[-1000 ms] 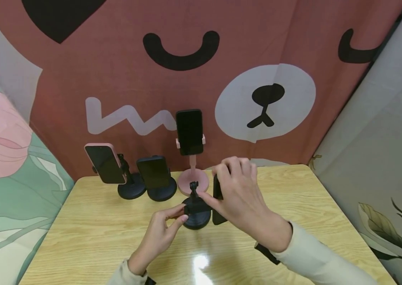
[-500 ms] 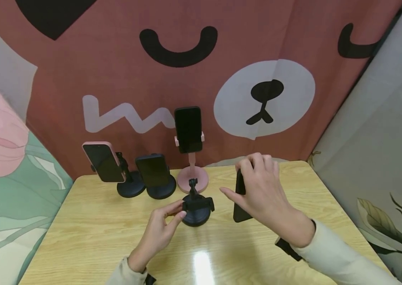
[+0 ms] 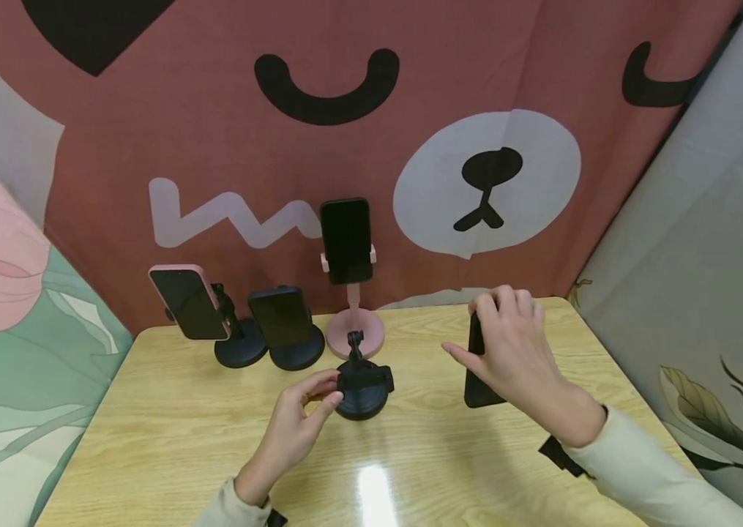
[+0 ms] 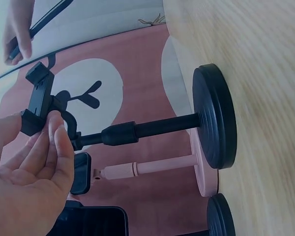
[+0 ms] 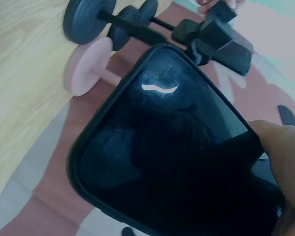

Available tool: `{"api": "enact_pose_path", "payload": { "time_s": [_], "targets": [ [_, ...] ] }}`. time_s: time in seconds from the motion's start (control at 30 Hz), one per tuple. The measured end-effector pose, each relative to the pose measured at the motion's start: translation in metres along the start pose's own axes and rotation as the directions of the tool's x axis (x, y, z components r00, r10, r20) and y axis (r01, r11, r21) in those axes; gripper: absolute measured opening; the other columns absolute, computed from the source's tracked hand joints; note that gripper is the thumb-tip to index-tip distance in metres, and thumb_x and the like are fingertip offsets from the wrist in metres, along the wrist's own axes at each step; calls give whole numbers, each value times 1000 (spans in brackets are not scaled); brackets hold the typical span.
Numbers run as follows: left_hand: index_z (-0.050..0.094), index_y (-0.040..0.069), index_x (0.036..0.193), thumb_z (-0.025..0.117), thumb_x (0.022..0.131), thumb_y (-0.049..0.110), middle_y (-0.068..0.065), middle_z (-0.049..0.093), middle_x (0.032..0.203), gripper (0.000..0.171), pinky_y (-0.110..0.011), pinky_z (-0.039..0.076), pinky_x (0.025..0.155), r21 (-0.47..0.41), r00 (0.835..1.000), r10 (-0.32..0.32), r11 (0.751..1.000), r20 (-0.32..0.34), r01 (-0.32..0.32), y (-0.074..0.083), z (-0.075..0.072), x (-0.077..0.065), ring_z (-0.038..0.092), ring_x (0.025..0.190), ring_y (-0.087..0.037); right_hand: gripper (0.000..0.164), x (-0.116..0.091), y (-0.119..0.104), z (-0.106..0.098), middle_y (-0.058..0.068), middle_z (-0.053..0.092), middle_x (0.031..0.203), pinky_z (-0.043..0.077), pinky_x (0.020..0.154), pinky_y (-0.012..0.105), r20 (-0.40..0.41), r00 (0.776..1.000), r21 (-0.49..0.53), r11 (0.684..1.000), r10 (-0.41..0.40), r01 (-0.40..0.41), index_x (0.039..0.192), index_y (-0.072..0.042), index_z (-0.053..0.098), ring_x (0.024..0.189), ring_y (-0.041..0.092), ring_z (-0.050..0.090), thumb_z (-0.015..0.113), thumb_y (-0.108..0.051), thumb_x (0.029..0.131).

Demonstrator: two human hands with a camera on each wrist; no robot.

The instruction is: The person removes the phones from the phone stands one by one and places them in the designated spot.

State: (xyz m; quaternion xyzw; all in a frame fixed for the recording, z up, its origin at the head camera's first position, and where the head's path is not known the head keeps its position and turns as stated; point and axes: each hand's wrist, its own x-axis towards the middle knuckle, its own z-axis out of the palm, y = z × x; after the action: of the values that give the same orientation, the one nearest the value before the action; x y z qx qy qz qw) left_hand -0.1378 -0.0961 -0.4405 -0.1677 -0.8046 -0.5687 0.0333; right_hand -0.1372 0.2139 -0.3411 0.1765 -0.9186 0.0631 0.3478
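My left hand (image 3: pixel 295 421) pinches the left end of the clamp (image 3: pixel 366 378) on a black phone stand. The clamp has nothing in its jaws. In the left wrist view, thumb and fingers sit at the lower end of that clamp (image 4: pixel 39 96), and the stand's post runs to a round black base (image 4: pixel 214 118) on the table. My right hand (image 3: pixel 516 355) grips a black phone (image 3: pixel 480 388) by its edges, held up to the right of the stand. The phone's glossy dark face (image 5: pixel 157 132) fills much of the right wrist view.
Behind the stand, a black phone (image 3: pixel 346 241) stands upright in a pink stand (image 3: pixel 345 329). To the left, a pink-cased phone (image 3: pixel 189 304) and another dark phone (image 3: pixel 279 318) sit on black stands. A bear-print curtain (image 3: pixel 246 161) hangs behind the wooden table (image 3: pixel 167 439).
My right hand has carried the black phone to the right, away from the stand's clamp, uncovering the clamp's right end. My left hand has kept its pinch on the clamp.
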Motion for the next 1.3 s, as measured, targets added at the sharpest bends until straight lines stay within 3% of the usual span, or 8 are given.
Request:
{"api": "enact_pose_path", "payload": {
  "time_s": [0.27, 0.57, 0.83, 1.0, 1.3],
  "targets": [
    [68, 5, 125, 69, 97, 16, -10, 75, 114, 30, -23, 58, 85, -45, 999, 37, 998, 24, -35, 0, -1, 1, 72, 101, -17, 66, -9, 22, 11, 17, 51, 93, 26, 67, 41, 49, 997, -22, 998, 54, -53, 99, -3, 53, 81, 34, 41, 96, -39, 65],
    [71, 5, 122, 73, 93, 13, -7, 75, 108, 30, -26, 58, 85, 2, 997, 78, 997, 28, -78, 0, -1, 4, 68, 91, -5, 64, -15, 45, 26, 17, 52, 94, 26, 66, 41, 104, 989, -30, 994, 104, -101, 100, -3, 54, 83, 34, 41, 96, -38, 66],
    [69, -1, 126, 70, 95, 10, -14, 74, 119, 34, -32, 59, 89, 63, 987, 149, 986, 62, -153, -2, -6, 5, 69, 94, -6, 63, -21, 64, 38, 16, 51, 93, 23, 66, 39, 167, 977, -29, 991, 131, -127, 101, -4, 53, 82, 33, 40, 94, -38, 69],
    [68, -1, 128, 69, 95, 12, -18, 72, 124, 35, -33, 59, 89, 63, 984, 155, 985, 85, -161, -3, -8, 4, 71, 96, -9, 62, -25, 79, 48, 16, 50, 94, 23, 66, 39, 204, 970, -27, 991, 132, -129, 103, -4, 53, 81, 32, 40, 92, -39, 70],
    [67, -2, 129, 69, 95, 12, -21, 70, 127, 37, -31, 59, 90, 35, 985, 138, 989, 105, -143, -3, -9, 4, 71, 98, -11, 62, -33, 110, 66, 14, 49, 95, 19, 67, 38, 349, 924, -45, 988, 157, -151, 106, -5, 52, 85, 30, 38, 89, -44, 75]
  ]
}}
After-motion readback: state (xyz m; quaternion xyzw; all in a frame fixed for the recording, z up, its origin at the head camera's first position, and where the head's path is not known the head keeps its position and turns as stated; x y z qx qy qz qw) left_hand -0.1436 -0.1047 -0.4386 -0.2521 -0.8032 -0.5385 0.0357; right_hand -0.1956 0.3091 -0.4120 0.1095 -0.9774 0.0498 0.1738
